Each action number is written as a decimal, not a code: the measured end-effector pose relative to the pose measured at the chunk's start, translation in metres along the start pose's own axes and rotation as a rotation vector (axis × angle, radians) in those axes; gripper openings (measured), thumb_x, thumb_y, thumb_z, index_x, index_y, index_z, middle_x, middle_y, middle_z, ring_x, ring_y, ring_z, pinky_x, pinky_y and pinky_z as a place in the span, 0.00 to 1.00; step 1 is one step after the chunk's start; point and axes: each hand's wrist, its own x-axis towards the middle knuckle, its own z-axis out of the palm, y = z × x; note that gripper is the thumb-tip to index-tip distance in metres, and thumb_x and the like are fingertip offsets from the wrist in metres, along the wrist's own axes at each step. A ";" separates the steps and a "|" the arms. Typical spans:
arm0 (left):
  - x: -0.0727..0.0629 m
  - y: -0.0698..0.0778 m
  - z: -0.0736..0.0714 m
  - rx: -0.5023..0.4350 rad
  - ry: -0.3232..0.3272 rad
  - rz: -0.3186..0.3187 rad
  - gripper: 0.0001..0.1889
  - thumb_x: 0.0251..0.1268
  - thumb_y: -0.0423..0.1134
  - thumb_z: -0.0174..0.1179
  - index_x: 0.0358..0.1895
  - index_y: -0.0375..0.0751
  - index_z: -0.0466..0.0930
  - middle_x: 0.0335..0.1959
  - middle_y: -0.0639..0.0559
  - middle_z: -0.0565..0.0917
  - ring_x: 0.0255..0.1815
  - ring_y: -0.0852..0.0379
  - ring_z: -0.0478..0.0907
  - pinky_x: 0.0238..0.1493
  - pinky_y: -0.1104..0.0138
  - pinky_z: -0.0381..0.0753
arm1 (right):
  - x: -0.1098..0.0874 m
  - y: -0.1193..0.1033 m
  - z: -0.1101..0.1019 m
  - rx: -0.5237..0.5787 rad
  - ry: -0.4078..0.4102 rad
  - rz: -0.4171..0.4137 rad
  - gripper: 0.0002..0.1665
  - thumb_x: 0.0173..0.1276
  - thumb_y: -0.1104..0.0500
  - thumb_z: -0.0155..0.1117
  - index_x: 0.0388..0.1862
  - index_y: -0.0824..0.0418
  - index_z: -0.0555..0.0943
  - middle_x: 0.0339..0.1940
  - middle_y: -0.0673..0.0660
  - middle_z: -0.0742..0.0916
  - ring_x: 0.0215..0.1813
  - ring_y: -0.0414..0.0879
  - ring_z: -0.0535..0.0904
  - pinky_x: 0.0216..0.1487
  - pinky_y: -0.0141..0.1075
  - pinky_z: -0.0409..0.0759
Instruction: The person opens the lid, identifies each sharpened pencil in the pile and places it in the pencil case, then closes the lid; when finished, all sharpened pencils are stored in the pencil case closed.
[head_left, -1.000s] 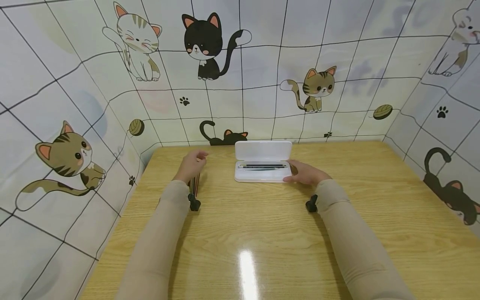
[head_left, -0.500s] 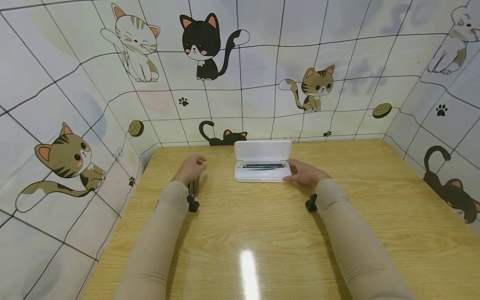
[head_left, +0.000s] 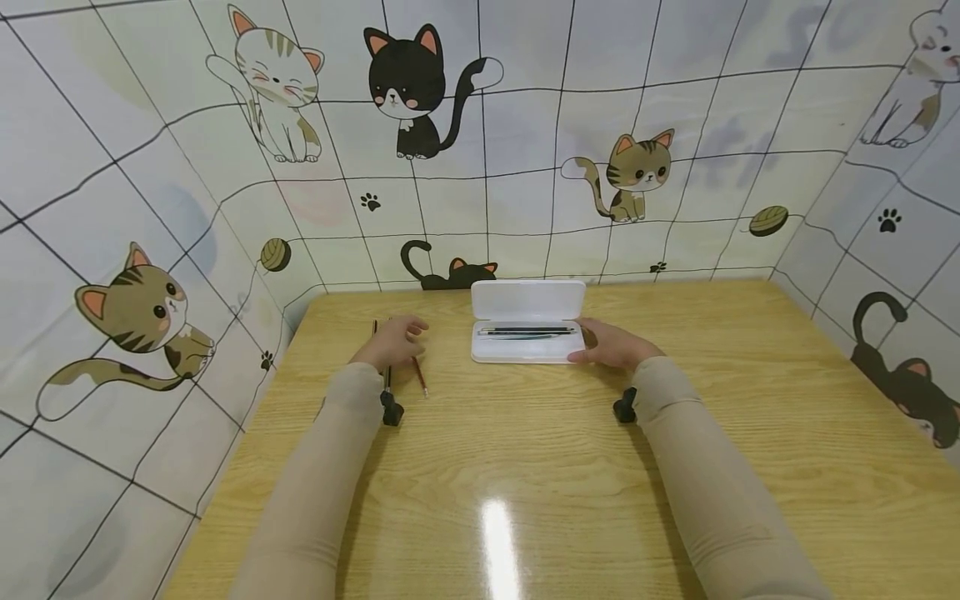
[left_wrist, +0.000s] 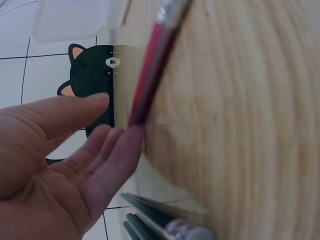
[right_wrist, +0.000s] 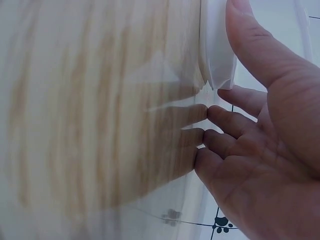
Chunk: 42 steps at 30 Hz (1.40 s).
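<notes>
My left hand (head_left: 393, 342) hovers low over the left of the table, its fingers loosely bent. In the left wrist view its fingertips touch a red pencil (left_wrist: 151, 70) with a silver band, while the thumb stands apart from it. In the head view this red pencil (head_left: 421, 377) lies slanted, partly hidden by the hand. Darker pencils (left_wrist: 155, 215) lie below the fingers. A white pencil case (head_left: 517, 354) stands with its lid raised and a few slim dark pencils (head_left: 528, 332) inside. My right hand (head_left: 615, 344) holds the case's right end between thumb and index finger.
The wooden table (head_left: 525, 450) reaches to a tiled-pattern wall covering (head_left: 517, 200) with printed cats behind and at both sides. A black wrist mount (head_left: 392, 410) sits at the left cuff, another black mount (head_left: 625, 407) at the right cuff.
My left hand has shifted slightly right and nearer. The red pencil has swung away from the darker pencils and now slants to the right. The right hand and the case keep their place.
</notes>
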 end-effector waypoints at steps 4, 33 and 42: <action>0.006 -0.005 0.004 0.052 -0.039 0.052 0.27 0.67 0.28 0.65 0.69 0.36 0.72 0.67 0.33 0.73 0.67 0.37 0.73 0.62 0.49 0.77 | 0.000 0.000 0.000 -0.012 -0.004 -0.010 0.58 0.70 0.42 0.68 0.84 0.63 0.47 0.82 0.70 0.52 0.82 0.67 0.44 0.77 0.62 0.47; 0.014 0.003 0.015 0.220 0.060 -0.156 0.28 0.69 0.63 0.60 0.47 0.38 0.73 0.40 0.46 0.77 0.32 0.51 0.70 0.32 0.61 0.70 | -0.001 0.001 -0.002 -0.035 0.003 -0.011 0.57 0.71 0.42 0.68 0.83 0.64 0.48 0.82 0.71 0.53 0.81 0.68 0.44 0.77 0.62 0.46; 0.016 0.024 0.026 0.316 0.088 -0.238 0.16 0.67 0.43 0.64 0.27 0.41 0.69 0.20 0.52 0.69 0.20 0.56 0.65 0.21 0.65 0.67 | -0.001 0.002 -0.001 -0.029 -0.001 -0.008 0.58 0.70 0.42 0.68 0.83 0.64 0.47 0.82 0.71 0.53 0.82 0.67 0.44 0.77 0.61 0.46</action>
